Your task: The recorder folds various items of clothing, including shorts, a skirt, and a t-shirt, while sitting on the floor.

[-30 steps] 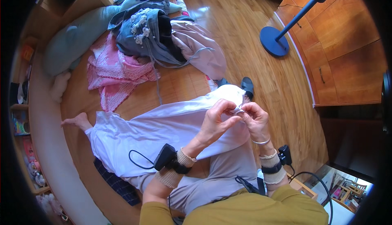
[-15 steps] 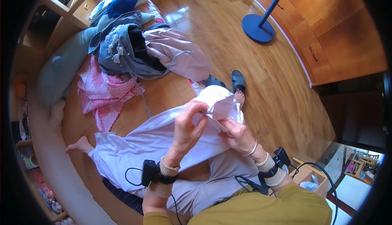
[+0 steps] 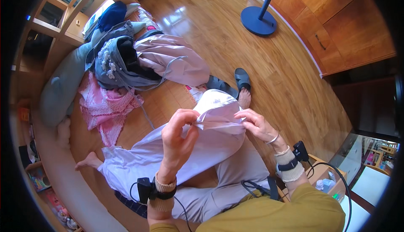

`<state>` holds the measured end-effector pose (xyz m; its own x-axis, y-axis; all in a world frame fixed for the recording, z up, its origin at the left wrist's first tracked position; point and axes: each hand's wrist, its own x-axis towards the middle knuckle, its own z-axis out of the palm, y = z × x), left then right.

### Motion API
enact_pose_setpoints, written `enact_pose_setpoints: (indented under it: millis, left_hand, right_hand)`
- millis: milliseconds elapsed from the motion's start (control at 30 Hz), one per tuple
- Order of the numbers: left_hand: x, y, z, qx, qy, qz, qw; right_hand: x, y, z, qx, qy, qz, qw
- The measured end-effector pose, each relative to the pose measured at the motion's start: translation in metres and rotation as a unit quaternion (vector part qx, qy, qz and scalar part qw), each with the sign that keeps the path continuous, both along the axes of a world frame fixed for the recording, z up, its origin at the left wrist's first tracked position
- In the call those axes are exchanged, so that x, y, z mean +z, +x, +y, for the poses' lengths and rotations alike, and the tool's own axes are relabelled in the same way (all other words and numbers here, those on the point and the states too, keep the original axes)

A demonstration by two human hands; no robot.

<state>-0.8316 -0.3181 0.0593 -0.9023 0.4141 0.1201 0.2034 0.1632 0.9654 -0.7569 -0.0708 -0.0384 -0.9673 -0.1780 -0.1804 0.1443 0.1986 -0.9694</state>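
A long white garment [image 3: 147, 160] lies across my lap, its far end bunched up and lifted in front of me; its exact kind is hard to make out. Thumb and fingers of my left hand [image 3: 179, 135] pinch the gathered edge of the raised part. To the right, my right hand [image 3: 259, 126] grips the other side of that fabric between thumb and fingertips. A stretch of cloth spans the two hands. Both wrists wear knitted cuffs with small strapped-on black devices.
Left of the garment lies pink patterned cloth [image 3: 103, 105]. Beyond it are a grey-blue denim garment [image 3: 111, 59] and pale pink clothing [image 3: 179, 61]. Dark slippers [image 3: 242, 80] are on the wooden floor. A round blue stand base [image 3: 259, 21] stands near wooden cabinets [image 3: 311, 25].
My hands have moved apart: the right shifted outward and the left a little left and down. The cloth between them is now spread wider. The view has shifted slightly.
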Motion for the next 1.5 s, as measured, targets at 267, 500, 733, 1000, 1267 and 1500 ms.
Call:
enact_pose_setpoints:
  millis: [267, 500, 733, 1000, 1267, 1500]
  left_hand:
    - [0.011, 0.005, 0.003, -0.005, -0.01, -0.003, 1.0]
    - [0.02, 0.026, -0.006, 0.025, 0.014, -0.072, 0.997]
    - [0.041, 0.035, -0.016, 0.048, 0.019, -0.047, 0.998]
    - [0.072, 0.043, -0.042, 0.161, 0.01, 0.031, 0.986]
    - [0.095, 0.041, -0.051, 0.23, -0.005, 0.124, 0.965]
    - [0.109, 0.009, -0.036, 0.23, 0.047, 0.161, 0.959]
  right_hand:
    - [-0.031, -0.003, 0.017, 0.002, 0.064, 0.073, 0.995]
    - [-0.034, 0.009, 0.024, 0.042, 0.143, 0.124, 0.981]
    - [-0.012, 0.003, 0.022, 0.098, 0.257, 0.157, 0.948]
    - [0.044, 0.021, 0.014, 0.155, 0.212, 0.203, 0.943]
    - [0.045, 0.015, 0.014, 0.236, 0.207, 0.098, 0.945]
    - [0.107, -0.009, 0.073, 0.038, 0.363, 0.25, 0.897]
